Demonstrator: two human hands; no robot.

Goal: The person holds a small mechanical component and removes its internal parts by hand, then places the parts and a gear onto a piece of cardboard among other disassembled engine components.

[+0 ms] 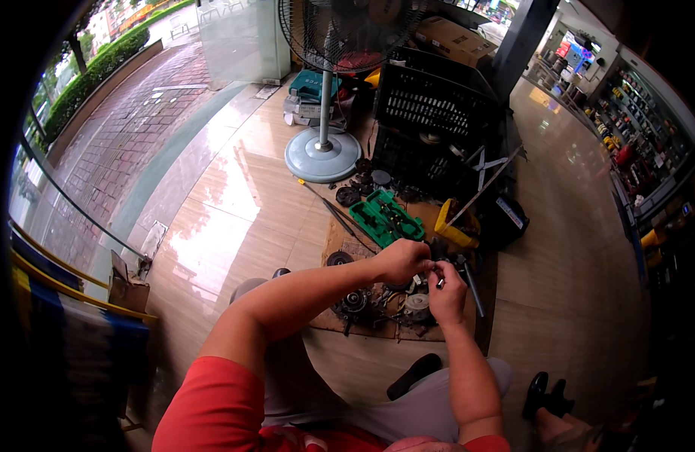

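Over a cardboard mat strewn with machine parts, my two hands meet in front of me. My left hand is closed, its fingertips pinched beside the right thumb; whatever lies in them is hidden. Fingers curled, my right hand grips a small dark piece with a shiny round metal end; its kind does not show. Below the hands lie a round motor-like part and a pale round part. Just beyond them an open green tool case holds dark pieces. A grey metal bar rests right of my right hand.
A yellow container and stacked black crates stand at the far right of the mat. Beyond it rises a standing fan with a round grey base. Another person's dark shoes are at lower right. Thin rods lie left of the case.
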